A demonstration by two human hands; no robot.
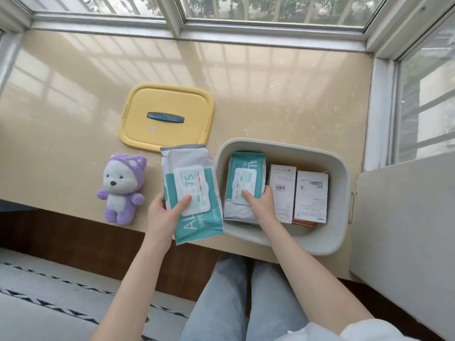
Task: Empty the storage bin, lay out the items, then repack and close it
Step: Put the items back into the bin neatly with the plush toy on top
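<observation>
Jeans (221, 303) were seen lowest in the view, with both bare forearms stretched forward above them. The left hand (163, 212) was closed on a wipes pack (194, 193): the thumb was pressed on the flap label and the fingers were curled round the pack's left edge. That pack was held just left of the bin (344, 183), its long axis running away from the person and its near end jutting past the edge of the surface (270, 94). Whether it was resting on the surface could not be told.

The right hand (261, 205) was lowered into the bin and clamped on the near end of a second pack (246, 173), thumb on top, fingers tucked down its right side, against the boxes (283, 190). The second pack was laid along the bin's left wall, its long axis also front to back, directly ahead of the right hand. That hand was judged the only one placed to take it out. An upward pull was called for, then a carry leftward over the rim.

Two boxes were set side by side on the pack's right. Beyond the left hand, a toy (121, 190) and, farther back, the lid (167, 114) were laid on the surface, apart from the bin.
</observation>
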